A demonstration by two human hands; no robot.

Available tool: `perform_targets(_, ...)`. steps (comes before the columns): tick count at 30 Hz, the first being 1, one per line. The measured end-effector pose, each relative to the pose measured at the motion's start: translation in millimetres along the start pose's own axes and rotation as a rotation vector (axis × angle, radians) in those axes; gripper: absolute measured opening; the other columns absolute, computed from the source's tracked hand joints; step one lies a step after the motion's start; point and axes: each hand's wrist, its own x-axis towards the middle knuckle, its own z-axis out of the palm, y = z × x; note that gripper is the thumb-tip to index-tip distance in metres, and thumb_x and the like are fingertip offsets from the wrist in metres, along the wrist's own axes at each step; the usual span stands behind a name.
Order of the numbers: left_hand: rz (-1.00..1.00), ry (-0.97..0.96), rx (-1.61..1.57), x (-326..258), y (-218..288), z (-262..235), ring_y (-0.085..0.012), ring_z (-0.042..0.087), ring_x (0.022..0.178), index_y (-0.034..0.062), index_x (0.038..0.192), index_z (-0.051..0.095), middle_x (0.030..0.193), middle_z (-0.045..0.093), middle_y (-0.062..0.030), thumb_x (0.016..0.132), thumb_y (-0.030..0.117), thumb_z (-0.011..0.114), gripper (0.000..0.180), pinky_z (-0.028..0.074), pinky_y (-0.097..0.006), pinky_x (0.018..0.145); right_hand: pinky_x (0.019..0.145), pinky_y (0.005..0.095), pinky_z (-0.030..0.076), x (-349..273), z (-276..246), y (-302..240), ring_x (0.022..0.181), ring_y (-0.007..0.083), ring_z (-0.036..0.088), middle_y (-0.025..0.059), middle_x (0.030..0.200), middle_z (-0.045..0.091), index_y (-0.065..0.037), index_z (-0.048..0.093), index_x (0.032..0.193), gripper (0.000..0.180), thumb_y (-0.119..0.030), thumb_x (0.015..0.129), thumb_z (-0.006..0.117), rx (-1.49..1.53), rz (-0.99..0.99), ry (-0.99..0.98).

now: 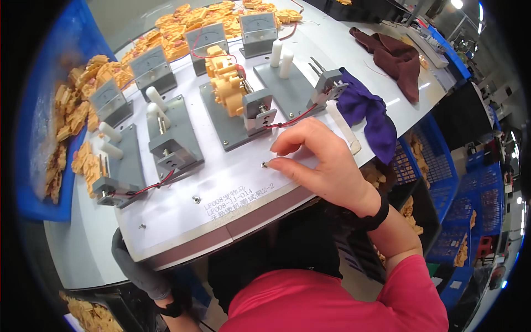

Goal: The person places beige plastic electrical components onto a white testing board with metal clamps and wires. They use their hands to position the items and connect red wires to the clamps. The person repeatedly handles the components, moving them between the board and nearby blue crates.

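Observation:
My right hand (318,160) is over the front edge of a white board (232,182), with thumb and forefinger apart and nothing between them. The thumb tip is by a small screw (264,165) on the board. Beyond it, a yellow plastic toy mechanism (225,83) with gears sits on a grey test fixture (221,127), against a metal-pinned block (258,110). Of my left hand (164,302) only a bit past the black wristband shows, low at left; its fingers are hidden by a grey curved shape (135,268).
More grey fixtures with white posts (180,130) stand beside it, with panel meters (207,41) behind. Yellow parts (188,19) are heaped at the back and in a blue bin (33,188) at left. Purple cloth (368,110) and brown cloth (392,58) lie at right, near blue crates (481,193).

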Motion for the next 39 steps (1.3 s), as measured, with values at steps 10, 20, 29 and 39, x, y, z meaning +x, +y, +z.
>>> perform_targets(10, 0.091, -0.074, -0.16, -1, -3, 0, -0.0222, 0.054, 0.111, -0.0033, 0.128, 0.052, 0.122, 0.057, -0.0139, 0.106, 0.039, 0.029, 0.053, 0.041, -0.037, 0.099, 0.069, 0.0257, 0.051, -3, -7, 0, 0.083, 0.0141, 0.064, 0.0056, 0.09, 0.065, -0.003, 0.065, 0.098, 0.012, -0.012, 0.09, 0.068, 0.137, 0.112, 0.056)
perform_targets(20, 0.124, -0.071, -0.171, -1, -6, -2, -0.0227, 0.054, 0.111, -0.0042, 0.128, 0.052, 0.121, 0.057, -0.014, 0.106, 0.037, 0.03, 0.052, 0.041, -0.036, 0.099, 0.078, 0.0327, 0.049, 0, -1, 1, 0.088, 0.0218, 0.062, 0.0071, 0.091, 0.063, -0.005, 0.066, 0.095, 0.013, -0.014, 0.087, 0.07, 0.008, -0.009, -0.021)
perform_targets(29, -0.066, -0.038, -0.128, 15, -24, -14, -0.0279, 0.054, 0.119, -0.0045, 0.135, 0.048, 0.131, 0.053, -0.0181, 0.098, 0.023, 0.047, 0.047, 0.046, -0.039, 0.099, 0.081, 0.0393, 0.045, 5, 16, 19, 0.088, 0.0275, 0.057, 0.0064, 0.085, 0.059, -0.011, 0.066, 0.078, 0.01, -0.019, 0.079, 0.072, -0.173, -0.252, 0.037)
perform_targets(39, 0.267, -0.03, 0.083, 13, -46, -17, -0.0338, 0.053, 0.119, -0.0044, 0.136, 0.047, 0.131, 0.053, -0.0208, 0.1, 0.04, 0.039, 0.057, 0.044, -0.047, 0.101, 0.077, 0.035, 0.044, -6, 17, 21, 0.087, 0.0222, 0.055, 0.0029, 0.087, 0.055, -0.013, 0.064, 0.08, 0.011, -0.019, 0.08, 0.073, -0.212, -0.231, 0.15)
